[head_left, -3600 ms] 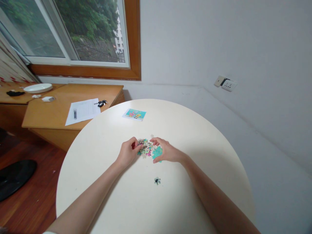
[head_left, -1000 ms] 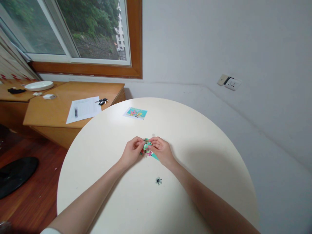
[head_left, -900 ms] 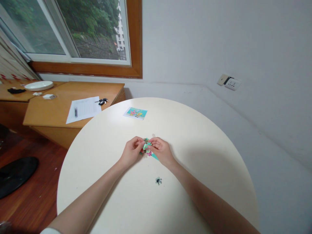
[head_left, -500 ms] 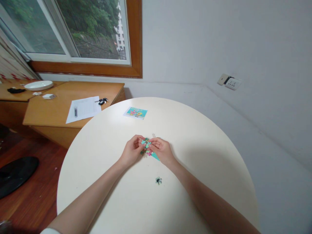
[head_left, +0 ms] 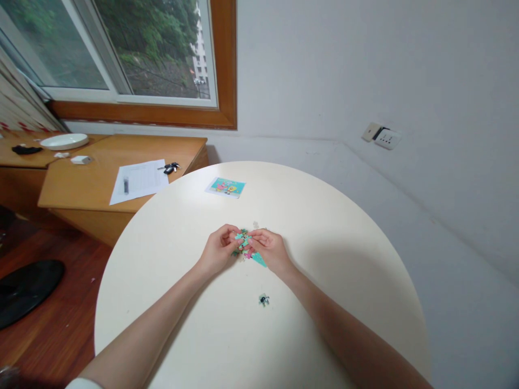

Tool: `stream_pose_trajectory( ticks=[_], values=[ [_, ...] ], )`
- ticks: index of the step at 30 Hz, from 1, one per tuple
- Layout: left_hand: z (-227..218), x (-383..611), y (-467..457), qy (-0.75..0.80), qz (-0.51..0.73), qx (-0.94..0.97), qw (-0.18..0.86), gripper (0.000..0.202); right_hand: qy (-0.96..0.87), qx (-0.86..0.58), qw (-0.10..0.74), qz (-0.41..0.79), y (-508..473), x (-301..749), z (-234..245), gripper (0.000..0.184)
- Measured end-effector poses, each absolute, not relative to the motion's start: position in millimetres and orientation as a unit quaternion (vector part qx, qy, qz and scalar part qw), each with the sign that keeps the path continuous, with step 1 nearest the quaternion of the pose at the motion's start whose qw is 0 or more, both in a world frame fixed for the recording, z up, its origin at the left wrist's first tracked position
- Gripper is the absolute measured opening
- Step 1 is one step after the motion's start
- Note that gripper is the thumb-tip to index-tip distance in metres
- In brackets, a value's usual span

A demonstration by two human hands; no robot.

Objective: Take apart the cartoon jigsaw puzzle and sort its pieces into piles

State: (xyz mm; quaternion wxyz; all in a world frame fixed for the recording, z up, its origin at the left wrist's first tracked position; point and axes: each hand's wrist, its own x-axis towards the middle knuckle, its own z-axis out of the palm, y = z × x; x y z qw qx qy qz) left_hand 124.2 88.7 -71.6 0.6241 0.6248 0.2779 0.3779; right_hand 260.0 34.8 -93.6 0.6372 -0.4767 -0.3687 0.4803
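My left hand (head_left: 218, 250) and my right hand (head_left: 268, 249) meet at the middle of the round cream table (head_left: 348, 281). Both pinch small teal and pink jigsaw pieces (head_left: 243, 239) between their fingertips, just above a little heap of puzzle pieces (head_left: 256, 258) that the hands mostly hide. One loose dark piece (head_left: 264, 300) lies on the table nearer to me. A small colourful reference picture (head_left: 225, 187) lies flat at the far side of the table.
A wooden desk (head_left: 93, 186) stands to the left with a printed sheet (head_left: 140, 180), keys (head_left: 171, 168) and a white plate (head_left: 64, 141). A window (head_left: 121, 54) is behind it. A wall socket (head_left: 383, 138) sits right. A black round base (head_left: 26, 289) lies on the floor.
Since 3.6 s ago both hands closed together over the heap and lifted pieces between their fingertips. Over the last second they have barely shifted, only adjusting the pinched pieces.
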Motion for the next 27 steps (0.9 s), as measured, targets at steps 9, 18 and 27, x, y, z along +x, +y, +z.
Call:
stream_pose_trajectory(
  ticks=[9, 18, 27],
  values=[
    [-67.0, 125.9, 81.8, 0.28, 0.364, 0.621, 0.636, 0.038, -0.43, -0.515, 0.637, 0.379, 35.5, 264.4, -99.7, 0.016],
    [-68.5, 125.9, 85.6, 0.314, 0.406, 0.608, 0.606, 0.035, -0.542, -0.547, 0.577, 0.272, 29.5, 261.5, -94.5, 0.017],
    [-68.8, 126.2, 85.8, 0.312, 0.395, 0.611, 0.611, 0.033, -0.542, -0.557, 0.573, 0.262, 30.3, 261.3, -95.4, 0.011]
  ],
)
